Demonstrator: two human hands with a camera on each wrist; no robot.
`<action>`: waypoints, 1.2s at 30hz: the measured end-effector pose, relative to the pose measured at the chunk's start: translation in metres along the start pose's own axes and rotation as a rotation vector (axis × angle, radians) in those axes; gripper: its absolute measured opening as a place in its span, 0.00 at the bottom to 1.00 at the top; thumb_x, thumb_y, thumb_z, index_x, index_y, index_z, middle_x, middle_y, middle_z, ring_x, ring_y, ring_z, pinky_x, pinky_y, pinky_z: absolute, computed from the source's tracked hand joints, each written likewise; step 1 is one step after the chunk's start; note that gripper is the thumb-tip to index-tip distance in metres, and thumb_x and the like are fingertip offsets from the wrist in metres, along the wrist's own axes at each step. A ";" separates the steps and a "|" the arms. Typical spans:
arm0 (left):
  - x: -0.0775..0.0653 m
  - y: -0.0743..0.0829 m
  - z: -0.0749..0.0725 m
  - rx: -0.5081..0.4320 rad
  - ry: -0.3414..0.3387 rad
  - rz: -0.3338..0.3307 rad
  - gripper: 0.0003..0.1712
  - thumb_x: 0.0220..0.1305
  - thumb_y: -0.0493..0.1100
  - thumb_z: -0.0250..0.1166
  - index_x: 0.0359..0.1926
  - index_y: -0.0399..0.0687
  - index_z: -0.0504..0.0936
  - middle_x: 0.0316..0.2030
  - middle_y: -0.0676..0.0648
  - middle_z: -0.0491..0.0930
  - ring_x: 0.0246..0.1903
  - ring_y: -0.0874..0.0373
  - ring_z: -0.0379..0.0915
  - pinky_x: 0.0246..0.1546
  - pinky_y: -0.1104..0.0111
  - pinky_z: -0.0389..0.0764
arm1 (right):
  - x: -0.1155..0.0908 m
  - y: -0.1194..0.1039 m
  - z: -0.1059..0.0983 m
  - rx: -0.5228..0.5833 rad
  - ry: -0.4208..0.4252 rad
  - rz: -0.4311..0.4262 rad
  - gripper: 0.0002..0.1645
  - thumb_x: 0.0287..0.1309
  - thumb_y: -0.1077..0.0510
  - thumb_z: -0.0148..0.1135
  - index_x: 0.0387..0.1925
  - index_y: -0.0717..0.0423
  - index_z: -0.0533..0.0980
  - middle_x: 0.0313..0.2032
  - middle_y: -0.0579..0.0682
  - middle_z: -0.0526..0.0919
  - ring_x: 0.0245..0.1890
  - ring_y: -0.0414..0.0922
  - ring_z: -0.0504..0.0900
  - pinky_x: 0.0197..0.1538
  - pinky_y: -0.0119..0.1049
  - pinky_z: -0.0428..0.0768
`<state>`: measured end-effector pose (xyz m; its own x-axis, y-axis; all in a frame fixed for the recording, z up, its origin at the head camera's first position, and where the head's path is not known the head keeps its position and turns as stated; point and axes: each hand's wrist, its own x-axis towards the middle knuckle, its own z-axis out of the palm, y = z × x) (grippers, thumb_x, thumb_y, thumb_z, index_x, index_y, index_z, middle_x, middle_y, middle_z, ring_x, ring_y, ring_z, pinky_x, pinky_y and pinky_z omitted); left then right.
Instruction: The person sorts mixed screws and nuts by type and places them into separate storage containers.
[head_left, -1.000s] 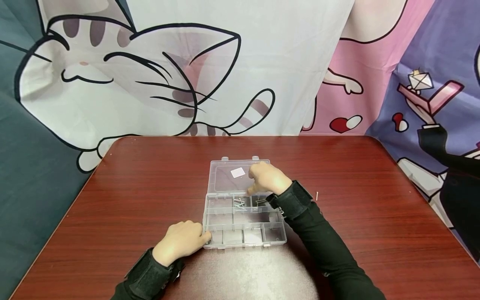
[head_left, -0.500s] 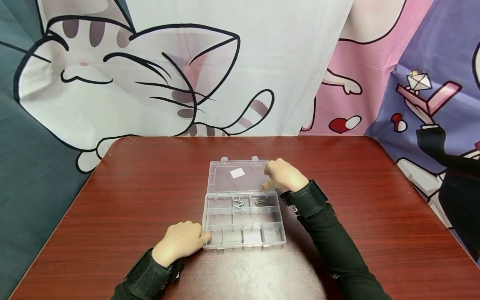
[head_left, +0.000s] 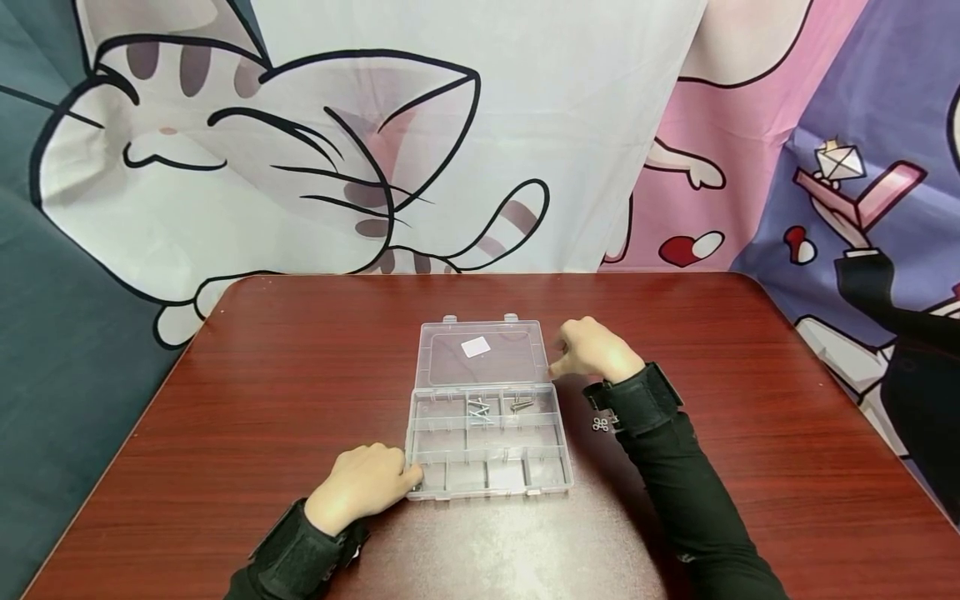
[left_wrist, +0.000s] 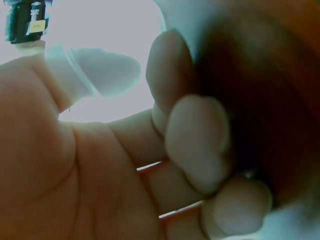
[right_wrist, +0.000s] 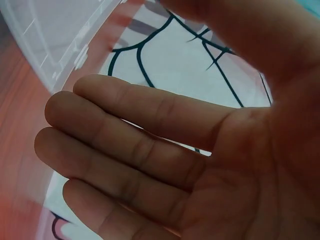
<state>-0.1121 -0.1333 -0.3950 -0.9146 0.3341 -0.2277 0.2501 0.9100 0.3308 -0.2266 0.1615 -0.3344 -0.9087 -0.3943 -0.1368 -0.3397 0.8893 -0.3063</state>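
Observation:
A clear plastic compartment box (head_left: 513,433) lies on the table with its lid (head_left: 487,354) folded back flat and a white sticker (head_left: 476,347) on the lid. Small silvery screw-like pieces (head_left: 478,408) sit in one back-row compartment, with more slim metal pieces (head_left: 521,404) in the compartment to its right. My left hand (head_left: 367,483) grips the box's front left corner; its thumb (left_wrist: 107,72) shows through clear plastic in the left wrist view. My right hand (head_left: 592,348) is just right of the lid, and its fingers (right_wrist: 150,140) extend with nothing in the palm.
The brown wooden table (head_left: 300,375) reaches back to a cloth backdrop (head_left: 585,125) printed with cartoon figures. Dividers split the box into several compartments. My right forearm (head_left: 690,500) crosses the table's right side.
My right hand has moved right, from over the lid to beside it, uncovering the back right compartment. A small slim piece on the table at right is now hidden behind my arm. My left hand stays put.

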 end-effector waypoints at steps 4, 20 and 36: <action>0.001 0.000 0.001 0.007 0.006 0.000 0.26 0.59 0.49 0.53 0.08 0.50 0.58 0.09 0.54 0.52 0.11 0.61 0.51 0.14 0.66 0.54 | -0.004 0.008 -0.003 -0.003 0.000 0.019 0.15 0.37 0.53 0.72 0.20 0.59 0.77 0.18 0.46 0.70 0.21 0.44 0.67 0.25 0.36 0.66; 0.000 0.000 0.001 -0.005 -0.009 -0.006 0.26 0.60 0.49 0.52 0.07 0.50 0.58 0.09 0.54 0.51 0.11 0.61 0.49 0.15 0.67 0.52 | -0.019 0.036 -0.007 0.052 0.007 0.102 0.24 0.39 0.52 0.71 0.35 0.67 0.80 0.31 0.57 0.80 0.31 0.51 0.76 0.34 0.43 0.74; 0.001 0.000 0.001 0.013 0.009 -0.002 0.26 0.59 0.49 0.53 0.07 0.50 0.58 0.09 0.54 0.52 0.12 0.61 0.51 0.14 0.67 0.54 | -0.039 0.072 -0.007 0.075 0.003 0.194 0.16 0.41 0.53 0.69 0.27 0.64 0.81 0.26 0.54 0.80 0.29 0.51 0.76 0.32 0.45 0.74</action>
<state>-0.1127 -0.1331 -0.3963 -0.9180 0.3298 -0.2203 0.2521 0.9140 0.3179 -0.2171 0.2426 -0.3443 -0.9563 -0.2161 -0.1970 -0.1391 0.9288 -0.3435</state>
